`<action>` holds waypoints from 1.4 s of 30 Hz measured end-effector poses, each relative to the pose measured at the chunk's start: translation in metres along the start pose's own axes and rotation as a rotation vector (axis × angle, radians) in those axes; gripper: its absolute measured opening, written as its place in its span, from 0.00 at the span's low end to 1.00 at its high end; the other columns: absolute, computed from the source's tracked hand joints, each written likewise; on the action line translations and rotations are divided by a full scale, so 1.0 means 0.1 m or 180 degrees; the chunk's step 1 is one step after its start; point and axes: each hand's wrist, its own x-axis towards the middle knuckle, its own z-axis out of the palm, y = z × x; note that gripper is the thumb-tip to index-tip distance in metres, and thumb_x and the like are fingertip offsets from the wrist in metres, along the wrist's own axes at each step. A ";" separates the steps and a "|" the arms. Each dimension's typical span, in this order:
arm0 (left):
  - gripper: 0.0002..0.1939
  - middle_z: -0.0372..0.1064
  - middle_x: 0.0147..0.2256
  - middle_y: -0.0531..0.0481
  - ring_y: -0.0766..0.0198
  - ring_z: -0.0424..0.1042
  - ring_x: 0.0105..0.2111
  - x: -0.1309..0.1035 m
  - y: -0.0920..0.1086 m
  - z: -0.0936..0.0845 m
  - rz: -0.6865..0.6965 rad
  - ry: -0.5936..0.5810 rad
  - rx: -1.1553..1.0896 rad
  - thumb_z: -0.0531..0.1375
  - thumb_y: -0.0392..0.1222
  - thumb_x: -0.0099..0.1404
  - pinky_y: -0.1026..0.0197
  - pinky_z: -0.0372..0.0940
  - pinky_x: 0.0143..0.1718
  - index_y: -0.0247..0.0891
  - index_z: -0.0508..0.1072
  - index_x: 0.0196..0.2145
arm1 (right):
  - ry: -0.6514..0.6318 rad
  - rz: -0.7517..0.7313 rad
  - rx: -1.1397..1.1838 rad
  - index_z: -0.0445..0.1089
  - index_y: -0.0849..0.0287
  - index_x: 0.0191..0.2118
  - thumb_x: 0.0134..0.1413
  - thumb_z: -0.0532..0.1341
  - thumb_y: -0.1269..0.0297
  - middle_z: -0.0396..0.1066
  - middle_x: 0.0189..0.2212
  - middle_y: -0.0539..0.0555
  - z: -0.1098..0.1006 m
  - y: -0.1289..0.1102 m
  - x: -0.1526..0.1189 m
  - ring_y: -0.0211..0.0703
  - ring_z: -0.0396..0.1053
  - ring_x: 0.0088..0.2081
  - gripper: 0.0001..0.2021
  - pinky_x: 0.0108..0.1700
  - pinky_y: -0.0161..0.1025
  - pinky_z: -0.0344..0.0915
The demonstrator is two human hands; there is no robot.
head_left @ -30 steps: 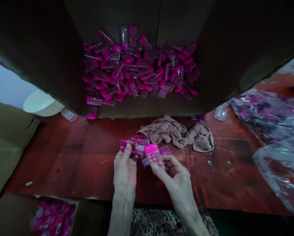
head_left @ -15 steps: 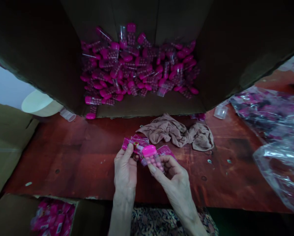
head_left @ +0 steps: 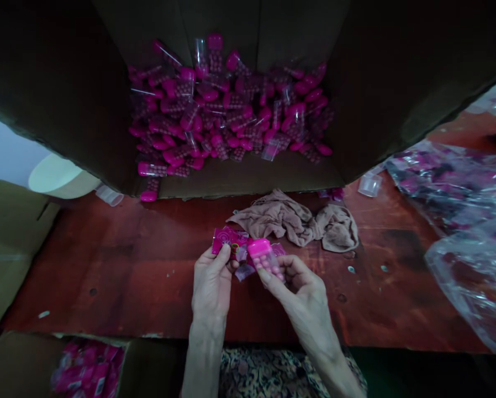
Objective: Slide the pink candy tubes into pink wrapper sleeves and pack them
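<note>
Tabletop [head_left: 148, 276] red, dim; carton [head_left: 248, 181] behind. Left grip [head_left: 212, 283] holds wrapper [head_left: 221, 237], right grip [head_left: 305, 288] bottle [head_left: 265, 257].

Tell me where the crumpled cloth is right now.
In the head view, the crumpled cloth lies on the red table, mostly right of centre, between the big cardboard box and the pink-capped container in the right hand.

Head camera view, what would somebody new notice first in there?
Likely the heap of pink-capped containers inside the large cardboard box, upper middle. Below it, near the centre, the right hand holds a similar container, close to the pink wrapper in the left hand. A crumpled brownish cloth lies on the red table, in front of the box.
</note>
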 end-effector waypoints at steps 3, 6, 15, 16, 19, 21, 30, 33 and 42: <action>0.08 0.72 0.21 0.52 0.74 0.64 0.18 -0.01 -0.01 0.02 0.0108 0.0033 -0.0008 0.69 0.33 0.42 0.71 0.60 0.19 0.32 0.75 0.23 | 0.0011 0.0038 0.0036 0.67 0.59 0.29 0.44 0.66 0.59 0.64 0.23 0.46 -0.01 0.00 0.00 0.34 0.60 0.25 0.11 0.27 0.30 0.60; 0.10 0.71 0.20 0.53 0.74 0.63 0.18 -0.02 0.00 0.05 0.0200 0.0150 -0.0040 0.71 0.34 0.39 0.72 0.58 0.17 0.32 0.74 0.22 | 0.0005 0.0035 0.0147 0.67 0.59 0.31 0.45 0.66 0.58 0.65 0.24 0.47 -0.01 -0.02 -0.02 0.35 0.62 0.26 0.11 0.28 0.31 0.62; 0.12 0.69 0.19 0.56 0.76 0.62 0.17 -0.08 -0.02 0.10 0.0157 0.0185 -0.0172 0.71 0.38 0.40 0.72 0.54 0.16 0.34 0.73 0.23 | -0.0030 -0.0189 0.0426 0.66 0.56 0.33 0.48 0.64 0.59 0.67 0.27 0.47 0.01 0.00 -0.08 0.34 0.65 0.29 0.09 0.32 0.31 0.64; 0.12 0.69 0.19 0.56 0.76 0.62 0.17 -0.08 -0.03 0.10 0.0156 0.0205 -0.0196 0.71 0.38 0.40 0.72 0.54 0.16 0.34 0.73 0.23 | -0.0031 -0.0208 0.0422 0.66 0.56 0.33 0.48 0.64 0.59 0.67 0.28 0.47 0.01 0.01 -0.09 0.34 0.65 0.29 0.09 0.33 0.31 0.64; 0.12 0.68 0.19 0.57 0.76 0.62 0.16 -0.08 -0.03 0.10 0.0198 0.0268 -0.0259 0.71 0.38 0.40 0.72 0.54 0.16 0.35 0.72 0.22 | -0.0045 -0.0190 0.0333 0.67 0.56 0.33 0.47 0.65 0.59 0.67 0.28 0.47 0.02 0.01 -0.11 0.35 0.65 0.30 0.09 0.33 0.32 0.64; 0.13 0.69 0.18 0.57 0.76 0.63 0.17 -0.08 -0.03 0.10 0.0244 0.0303 -0.0283 0.72 0.38 0.39 0.72 0.55 0.16 0.35 0.73 0.22 | -0.0096 -0.0129 0.0231 0.66 0.57 0.32 0.47 0.65 0.59 0.67 0.27 0.48 0.04 0.02 -0.12 0.36 0.64 0.29 0.10 0.32 0.33 0.63; 0.10 0.73 0.22 0.54 0.74 0.67 0.20 -0.09 -0.02 0.06 0.0329 0.0176 -0.0073 0.70 0.37 0.42 0.72 0.59 0.20 0.34 0.75 0.23 | -0.0310 -0.0086 -0.0097 0.66 0.58 0.30 0.46 0.63 0.60 0.68 0.26 0.49 0.05 -0.05 -0.12 0.38 0.64 0.28 0.09 0.31 0.34 0.62; 0.09 0.73 0.22 0.53 0.73 0.68 0.21 -0.08 -0.01 0.05 0.0309 0.0048 -0.0040 0.70 0.36 0.43 0.71 0.62 0.23 0.33 0.75 0.24 | -0.0396 -0.0086 -0.0084 0.66 0.58 0.30 0.46 0.63 0.61 0.68 0.25 0.49 0.03 -0.07 -0.11 0.37 0.65 0.28 0.08 0.30 0.33 0.63; 0.10 0.74 0.31 0.51 0.69 0.71 0.30 -0.10 -0.03 0.08 0.0338 -0.0404 -0.0043 0.66 0.35 0.50 0.66 0.65 0.36 0.35 0.74 0.33 | -0.0181 -0.0306 -0.0494 0.68 0.59 0.32 0.48 0.62 0.61 0.70 0.25 0.50 0.05 -0.01 -0.12 0.37 0.65 0.26 0.07 0.29 0.35 0.63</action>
